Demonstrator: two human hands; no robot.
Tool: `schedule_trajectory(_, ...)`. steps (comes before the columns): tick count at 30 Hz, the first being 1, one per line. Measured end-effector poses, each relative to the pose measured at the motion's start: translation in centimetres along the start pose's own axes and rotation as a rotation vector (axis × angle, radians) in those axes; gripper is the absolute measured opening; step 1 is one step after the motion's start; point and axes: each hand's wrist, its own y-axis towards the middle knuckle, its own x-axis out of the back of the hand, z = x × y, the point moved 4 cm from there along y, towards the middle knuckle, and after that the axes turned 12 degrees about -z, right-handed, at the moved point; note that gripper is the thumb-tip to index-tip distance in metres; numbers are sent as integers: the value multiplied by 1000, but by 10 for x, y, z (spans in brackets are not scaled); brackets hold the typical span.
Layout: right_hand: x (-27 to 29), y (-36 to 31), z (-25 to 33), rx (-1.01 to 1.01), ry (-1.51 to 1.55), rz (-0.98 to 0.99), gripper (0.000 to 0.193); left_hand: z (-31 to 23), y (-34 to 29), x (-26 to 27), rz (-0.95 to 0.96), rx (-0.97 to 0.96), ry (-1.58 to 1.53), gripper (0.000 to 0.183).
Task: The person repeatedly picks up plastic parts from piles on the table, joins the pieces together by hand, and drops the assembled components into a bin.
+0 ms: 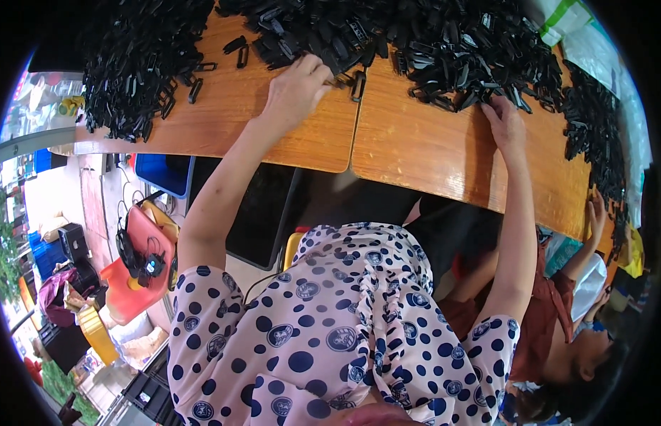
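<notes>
My left hand (pixel 296 91) rests at the near edge of a heap of small black plastic pieces (pixel 309 35), its fingers curled down. What lies under those fingertips is hidden. Just right of them, a black piece shaped like an open oblong frame (pixel 358 86) lies by the seam of the tabletop. Farther right, my right hand (pixel 506 122) touches the front edge of another black heap (pixel 458 60), thumb and fingers closed around a piece there. Both forearms stretch forward over the wooden table (pixel 423 153).
More black pieces (pixel 128 78) are heaped at the far left, with a few loose ones (pixel 242 53) nearby. Another heap runs down the right edge, where a co-worker's hand (pixel 595 213) reaches in. A blue bin (pixel 162 174) and a red chair (pixel 142 263) stand at left.
</notes>
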Motion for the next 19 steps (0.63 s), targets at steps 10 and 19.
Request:
schedule_trajectory(10,15,-14,-9,8,-103,15,25,-11,13,23,27,184,1,18)
schedule_trajectory(19,10,-20,-24,-57,110,37,30,-8,33,6,267,-83,130,23)
